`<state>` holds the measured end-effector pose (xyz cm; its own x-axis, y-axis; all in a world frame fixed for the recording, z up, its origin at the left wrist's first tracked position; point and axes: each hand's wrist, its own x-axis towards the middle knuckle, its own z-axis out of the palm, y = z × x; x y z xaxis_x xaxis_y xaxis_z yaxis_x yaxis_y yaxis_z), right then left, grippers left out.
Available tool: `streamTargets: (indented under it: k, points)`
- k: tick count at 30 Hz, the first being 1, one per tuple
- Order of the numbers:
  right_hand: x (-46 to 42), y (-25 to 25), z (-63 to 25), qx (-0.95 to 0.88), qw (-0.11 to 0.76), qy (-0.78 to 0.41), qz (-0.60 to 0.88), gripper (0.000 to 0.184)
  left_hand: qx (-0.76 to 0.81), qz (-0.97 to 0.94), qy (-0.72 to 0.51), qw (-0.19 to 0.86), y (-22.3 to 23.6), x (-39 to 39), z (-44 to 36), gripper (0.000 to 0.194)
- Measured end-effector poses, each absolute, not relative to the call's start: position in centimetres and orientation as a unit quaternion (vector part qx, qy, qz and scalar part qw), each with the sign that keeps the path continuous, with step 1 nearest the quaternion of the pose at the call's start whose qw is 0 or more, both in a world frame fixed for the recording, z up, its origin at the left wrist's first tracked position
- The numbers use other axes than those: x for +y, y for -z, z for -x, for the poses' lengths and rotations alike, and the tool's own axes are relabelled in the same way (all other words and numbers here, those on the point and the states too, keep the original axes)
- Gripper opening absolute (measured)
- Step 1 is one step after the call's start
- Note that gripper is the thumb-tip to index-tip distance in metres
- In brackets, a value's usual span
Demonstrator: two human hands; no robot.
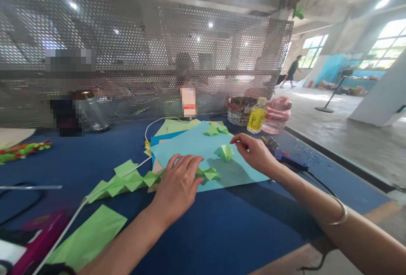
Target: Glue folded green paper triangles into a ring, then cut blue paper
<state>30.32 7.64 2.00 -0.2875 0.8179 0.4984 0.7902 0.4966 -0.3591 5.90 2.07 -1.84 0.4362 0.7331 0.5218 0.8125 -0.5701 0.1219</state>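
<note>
Blue tabletop (203, 232), pale blue sheet (187, 144) on it. Hands apart. Folded green piece (226, 153) lies between them, nearer the right hand (255, 153), loosely curled, empty. Left hand (177, 182) covers green strip (128, 182); its grip cannot be told.

Two hands (179, 180) (256, 152), one basket (236, 116)

We saw a row of light-green folded-paper pieces (131, 182), creased into peaked, pointed shapes, stretching across the dark blue counter (222, 224) and onto a pale blue paper sheet (187, 144); we could not see its middle part. Beyond the row's right end, we saw a single green folded piece (226, 152), its pleats fanned and raised, resting apart on the sheet. We made out more green folded pieces (215, 130) near the sheet's far edge.
</note>
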Motion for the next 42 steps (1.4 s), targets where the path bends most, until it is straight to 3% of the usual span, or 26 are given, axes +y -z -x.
streamTargets:
  k: [4, 11, 17, 22, 27, 31, 34, 38, 42]
  points:
    - [8.5, -1.3, -30.6, -0.832, 0.283, -0.002, 0.477, 0.027, -0.448, 0.843, 0.288, 0.074, 1.6, 1.7, -6.1, 0.033]
    - [10.0, 0.1, -29.9, -0.890, 0.200, 0.030, 0.408, 0.060, -0.429, 0.849, 0.301, 0.066, 1.4, 1.3, -6.2, 0.033]
    - [10.0, -0.7, -30.2, -0.885, 0.210, 0.035, 0.414, 0.032, -0.430, 0.848, 0.304, 0.061, 1.1, 1.0, -6.2, 0.033]
    - [8.5, -2.3, -30.2, -0.869, 0.305, 0.018, 0.390, 0.029, -0.428, 0.837, 0.340, 0.037, 1.1, 0.9, -6.1, 0.029]
    - [5.3, -3.0, -28.3, -0.861, 0.427, -0.083, 0.263, 0.021, -0.457, 0.753, 0.447, -0.155, -0.1, 0.1, -6.2, 0.017]
    - [3.0, -2.7, -26.9, -0.872, 0.422, -0.121, 0.216, 0.017, -0.440, 0.648, 0.472, -0.405, -1.1, -0.6, -6.6, 0.031]
    - [2.4, -2.1, -26.5, -0.875, 0.426, -0.100, 0.207, 0.016, -0.402, 0.594, 0.444, -0.537, -1.0, -0.9, -6.9, 0.042]
    - [2.3, -1.5, -26.4, -0.870, 0.439, 0.014, 0.227, 0.020, -0.361, 0.543, 0.416, -0.633, -0.5, -1.0, -7.5, 0.053]
    - [2.2, -1.4, -26.6, -0.863, 0.441, 0.085, 0.232, 0.022, -0.356, 0.524, 0.398, -0.663, -0.6, -1.2, -7.8, 0.051]
